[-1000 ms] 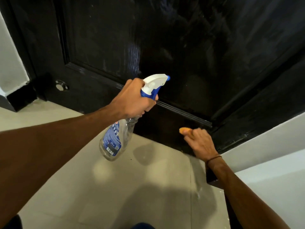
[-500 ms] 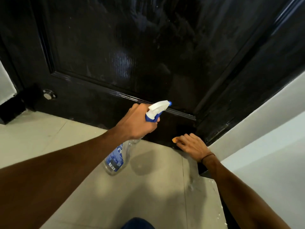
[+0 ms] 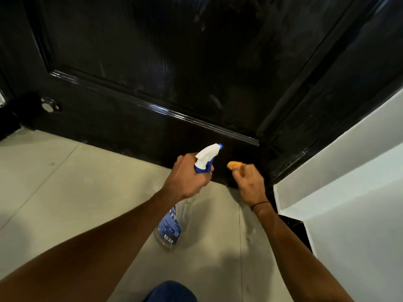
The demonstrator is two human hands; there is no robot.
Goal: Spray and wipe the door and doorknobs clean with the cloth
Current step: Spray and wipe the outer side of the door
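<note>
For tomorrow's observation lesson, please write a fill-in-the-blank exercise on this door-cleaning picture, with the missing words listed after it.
1. The left hand grips a spray bottle whose nozzle points at the ____.
2. The right hand holds a cloth of ____ colour.
3. The door is painted glossy ____.
4. The round metal fitting sits near the door's lower ____ corner.

Missing words: door; orange; black; left
</note>
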